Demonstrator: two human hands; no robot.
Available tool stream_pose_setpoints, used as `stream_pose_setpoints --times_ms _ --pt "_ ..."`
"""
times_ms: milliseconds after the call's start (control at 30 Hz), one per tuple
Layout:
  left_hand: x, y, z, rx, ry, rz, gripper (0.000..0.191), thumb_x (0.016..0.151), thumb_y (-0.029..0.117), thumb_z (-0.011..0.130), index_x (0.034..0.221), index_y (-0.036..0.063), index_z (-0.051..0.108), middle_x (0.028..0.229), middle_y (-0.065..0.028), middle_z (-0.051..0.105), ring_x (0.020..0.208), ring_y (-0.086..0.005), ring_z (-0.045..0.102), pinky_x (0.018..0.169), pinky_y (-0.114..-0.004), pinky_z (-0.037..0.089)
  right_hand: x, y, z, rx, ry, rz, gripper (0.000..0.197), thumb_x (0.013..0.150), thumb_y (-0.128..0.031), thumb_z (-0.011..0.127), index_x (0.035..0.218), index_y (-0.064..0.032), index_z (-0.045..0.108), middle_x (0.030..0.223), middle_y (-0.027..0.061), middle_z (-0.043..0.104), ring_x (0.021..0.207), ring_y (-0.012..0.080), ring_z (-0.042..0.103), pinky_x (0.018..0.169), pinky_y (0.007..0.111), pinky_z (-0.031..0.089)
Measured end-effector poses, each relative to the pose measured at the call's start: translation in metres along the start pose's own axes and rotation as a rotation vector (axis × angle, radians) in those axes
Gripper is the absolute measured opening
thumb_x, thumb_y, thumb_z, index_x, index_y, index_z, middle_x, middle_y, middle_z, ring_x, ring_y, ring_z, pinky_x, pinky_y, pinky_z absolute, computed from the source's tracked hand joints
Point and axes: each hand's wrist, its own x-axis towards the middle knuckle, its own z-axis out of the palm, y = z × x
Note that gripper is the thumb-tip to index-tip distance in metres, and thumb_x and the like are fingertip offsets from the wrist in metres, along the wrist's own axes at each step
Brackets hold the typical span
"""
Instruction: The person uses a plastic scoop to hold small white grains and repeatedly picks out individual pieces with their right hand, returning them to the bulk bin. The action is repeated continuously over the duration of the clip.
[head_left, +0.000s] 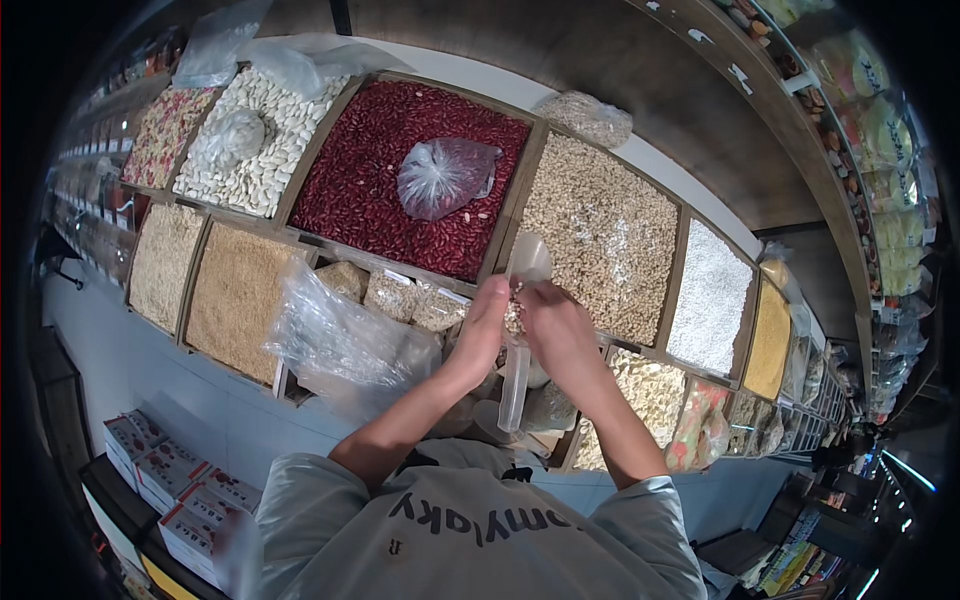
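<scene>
My left hand holds the side of a translucent plastic scoop, thumb along its edge. The scoop's handle points back towards my body, and pale beans or grains lie between my hands near its middle. My right hand curls over the other side of the scoop, fingertips at those grains; its exact grip is hidden. Just beyond the hands are a wooden bin of pale tan grain and one of dark red kidney beans. A knotted clear bag rests on the red beans.
A crumpled clear plastic bag lies over the front bins, left of my arms. Small packed bags sit in a compartment below the red beans. Large white beans, white grains and yellow grains fill other bins. Printed boxes stand lower left.
</scene>
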Motion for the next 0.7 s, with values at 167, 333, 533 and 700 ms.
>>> stream_pose_setpoints --times_ms 167,333,533,700 --pt "-0.001 0.006 0.001 -0.049 0.020 -0.043 0.047 0.114 0.041 0.036 0.133 0.0019 0.054 0.125 -0.0040 0.056 0.118 -0.0125 0.048 0.103 -0.028 0.039 0.001 0.000 -0.002 0.098 0.014 0.026 0.012 0.087 -0.004 0.068 0.098 0.0017 0.065 0.096 0.0215 0.066 0.088 0.0412 0.067 0.075 0.048 0.055" --pt "0.003 -0.003 -0.001 -0.140 0.000 -0.050 0.047 0.114 0.043 0.037 0.134 0.0042 0.054 0.119 -0.0010 0.055 0.109 -0.0097 0.048 0.094 -0.026 0.041 0.001 0.007 0.001 0.182 0.067 0.040 0.015 0.090 -0.009 0.072 0.093 0.0018 0.063 0.090 0.0230 0.066 0.083 0.0420 0.067 0.072 0.050 0.053" --pt "0.000 0.001 -0.002 -0.039 0.024 -0.157 0.050 0.112 0.046 0.040 0.139 0.0059 0.053 0.114 0.0021 0.053 0.095 -0.0054 0.046 0.077 -0.022 0.041 0.001 0.009 -0.002 0.124 0.016 0.040 0.024 0.090 -0.017 0.076 0.092 0.0024 0.062 0.080 0.0225 0.067 0.075 0.0429 0.067 0.066 0.049 0.052" --pt "0.002 -0.002 0.000 -0.080 0.036 -0.110 0.050 0.112 0.046 0.041 0.139 0.0062 0.053 0.113 0.0017 0.053 0.090 -0.0052 0.044 0.071 -0.022 0.039 0.003 0.009 -0.005 0.094 -0.016 0.025 0.022 0.091 -0.015 0.074 0.093 0.0031 0.062 0.081 0.0233 0.068 0.075 0.0433 0.067 0.067 0.049 0.052"
